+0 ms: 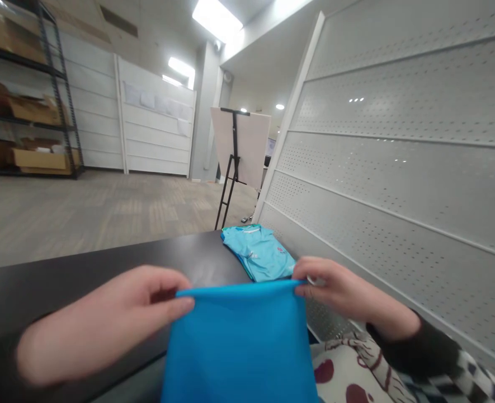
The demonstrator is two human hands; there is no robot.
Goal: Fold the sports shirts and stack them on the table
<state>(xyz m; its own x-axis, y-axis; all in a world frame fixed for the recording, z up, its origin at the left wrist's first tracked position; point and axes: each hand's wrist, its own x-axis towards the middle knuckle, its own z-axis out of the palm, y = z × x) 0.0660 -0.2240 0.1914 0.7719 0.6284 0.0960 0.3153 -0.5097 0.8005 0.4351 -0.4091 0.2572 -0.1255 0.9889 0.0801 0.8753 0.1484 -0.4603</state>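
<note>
A plain blue cloth (239, 341), perhaps a folded shirt, hangs stretched between my hands in front of the dark table. My left hand (133, 313) pinches its upper left corner between thumb and fingers. At the upper right corner, my right hand (331, 285) grips the cloth the same way. The top edge is a smooth fold, pulled nearly straight; the lower end runs out of view. Behind it, a stack of folded light-blue shirts (259, 252) lies at the table's far right, close to my right fingers.
The dark table (104, 268) stretches to the left. A white perforated panel wall (390, 140) rises along the right side. An easel with a white board (243, 145) stands beyond the table. Shelves (29, 120) with cardboard boxes are at the far left. Patterned fabric (343, 369) shows below my right arm.
</note>
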